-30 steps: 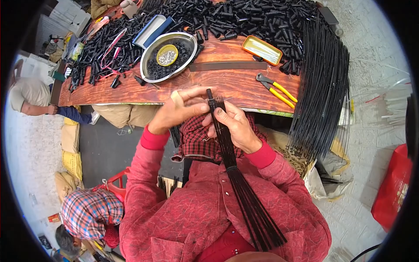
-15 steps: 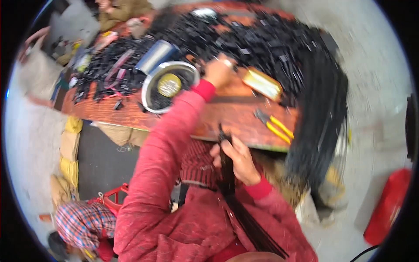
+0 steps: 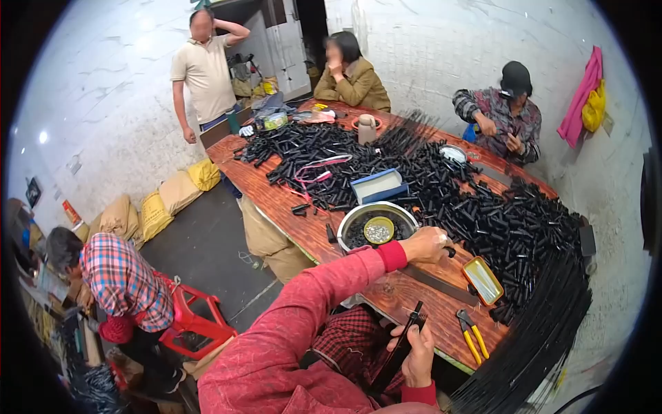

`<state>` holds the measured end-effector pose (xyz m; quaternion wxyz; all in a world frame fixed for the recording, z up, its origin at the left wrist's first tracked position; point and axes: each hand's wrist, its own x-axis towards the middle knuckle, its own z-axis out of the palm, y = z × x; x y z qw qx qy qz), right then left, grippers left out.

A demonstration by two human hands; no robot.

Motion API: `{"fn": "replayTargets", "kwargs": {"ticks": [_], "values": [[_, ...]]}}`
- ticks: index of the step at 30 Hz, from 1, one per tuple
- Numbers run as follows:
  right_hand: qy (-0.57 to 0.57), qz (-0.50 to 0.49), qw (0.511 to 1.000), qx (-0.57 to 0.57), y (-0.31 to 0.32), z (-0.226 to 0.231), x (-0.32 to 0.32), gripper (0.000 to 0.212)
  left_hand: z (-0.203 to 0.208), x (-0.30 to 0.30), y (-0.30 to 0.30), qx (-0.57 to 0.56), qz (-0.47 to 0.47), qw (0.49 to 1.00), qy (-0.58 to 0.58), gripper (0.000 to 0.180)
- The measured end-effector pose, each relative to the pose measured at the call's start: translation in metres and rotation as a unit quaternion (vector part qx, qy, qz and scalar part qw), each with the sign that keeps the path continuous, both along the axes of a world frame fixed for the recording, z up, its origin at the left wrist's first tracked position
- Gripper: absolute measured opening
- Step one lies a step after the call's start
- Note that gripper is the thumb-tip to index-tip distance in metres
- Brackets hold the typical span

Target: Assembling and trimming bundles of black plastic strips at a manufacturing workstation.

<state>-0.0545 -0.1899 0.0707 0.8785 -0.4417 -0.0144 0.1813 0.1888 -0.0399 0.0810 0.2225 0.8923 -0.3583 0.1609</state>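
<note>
My left hand (image 3: 426, 245) is stretched across over the table, fingers curled round a small black cylindrical piece (image 3: 449, 252) whose end pokes out. Below it, by the table's near edge, my right hand (image 3: 416, 349) grips a bundle of thin black rods (image 3: 392, 366). At the bundle's top, a dark end piece (image 3: 417, 312) stands up beyond my fingers. Next to my left wrist sits a metal bowl (image 3: 412, 219) of black pieces, with a small round tin (image 3: 378, 230) of shiny bits in it. Yellow-handled pliers (image 3: 472, 338) lie to the right of my right hand.
A heap of black cylindrical pieces (image 3: 496, 224) covers much of the wooden table (image 3: 310, 231). Long black rods (image 3: 545, 331) hang over its right end. A yellow tin (image 3: 483, 281) and a blue box (image 3: 379, 185) lie nearby. Several people are around; a red stool (image 3: 200, 314) stands left.
My view has tilted up, bringing the room and people into sight. My left hand now has a black piece in its fingers; my right hand still grips the rods.
</note>
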Motion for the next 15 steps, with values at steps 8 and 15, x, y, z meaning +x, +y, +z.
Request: {"fn": "replayTargets", "kwargs": {"ticks": [8, 15], "values": [[-0.013, 0.003, 1.0, -0.002, 0.003, 0.001, -0.007, 0.026, 0.015, -0.082, 0.034, 0.273, -0.049, 0.953, 0.122, 0.023], [-0.014, 0.004, 0.999, -0.045, 0.014, 0.014, -0.029, 0.022, -0.018, -0.122, 0.044, 0.112, 0.03, 0.967, 0.228, 0.035]]}}
